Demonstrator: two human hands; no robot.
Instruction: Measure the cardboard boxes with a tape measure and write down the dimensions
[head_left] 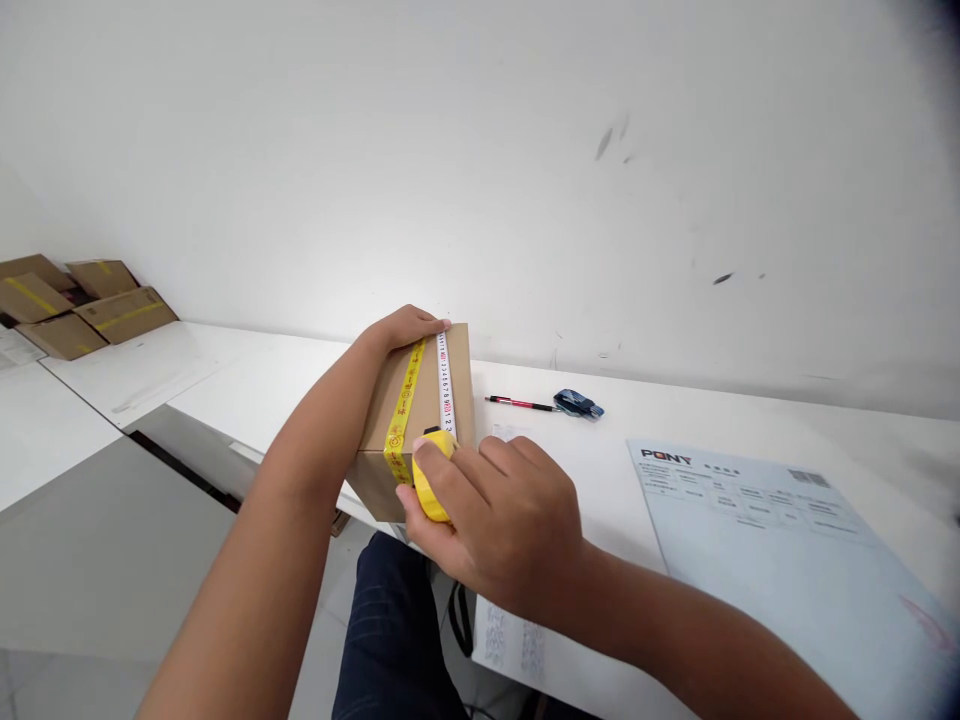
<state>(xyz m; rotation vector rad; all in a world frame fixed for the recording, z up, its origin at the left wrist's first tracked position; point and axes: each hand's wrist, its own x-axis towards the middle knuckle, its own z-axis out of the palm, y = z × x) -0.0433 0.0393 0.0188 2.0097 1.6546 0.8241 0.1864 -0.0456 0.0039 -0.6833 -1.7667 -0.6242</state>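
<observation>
A brown cardboard box (461, 375) with a strip of yellow printed tape (409, 395) stands at the table's front edge. My right hand (502, 500) is closed around the yellow case of a tape measure (433, 478) at the box's near edge. Its white blade (446, 385) is pulled out along the box top, beside the yellow strip. At the far end, my left hand (409, 325) bends over the box edge. One fingertip presses the blade's end there; the other fingers are mostly hidden.
Right of the box lie a red and black pen (521, 403) and a dark blue folded strap (577, 404). A light blue printed sheet (765, 560) covers the table's right side. Several taped boxes (120, 310) sit far left. A white wall (480, 180) rises behind the table.
</observation>
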